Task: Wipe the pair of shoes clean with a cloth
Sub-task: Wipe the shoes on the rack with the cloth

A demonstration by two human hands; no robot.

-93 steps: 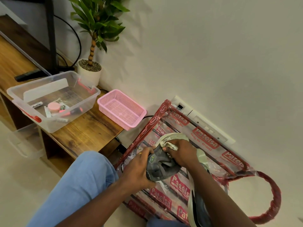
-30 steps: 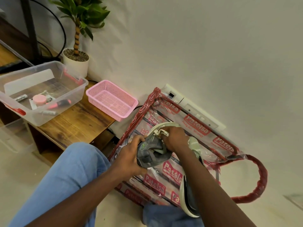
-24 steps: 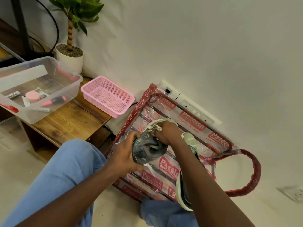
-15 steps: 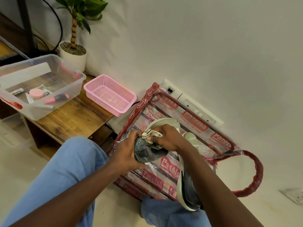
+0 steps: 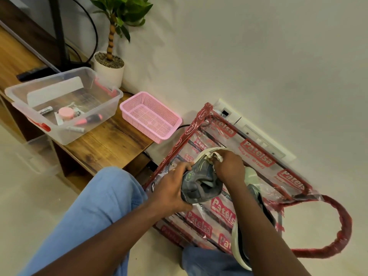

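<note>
The person sits on the floor with the left hand (image 5: 172, 189) wrapped around the heel end of a grey shoe (image 5: 201, 187), holding it up above a clear plastic bag (image 5: 256, 156) printed with red labels. The right hand (image 5: 231, 169) is closed on a bunched pale cloth (image 5: 214, 155) and presses it against the shoe's toe end, by the light sole rim. The second shoe (image 5: 251, 222) lies on the bag just beside and partly under the right forearm, its white sole edge turned toward the camera. The bag's red handle (image 5: 341, 226) loops out over the floor to the right. A knee in blue jeans (image 5: 103, 202) fills the lower left. On the low wooden shelf (image 5: 103, 144) to the left stand a pink mesh basket (image 5: 150, 118), a clear plastic bin (image 5: 65, 104) with small items inside, and a potted plant (image 5: 110, 62) against the wall.
</note>
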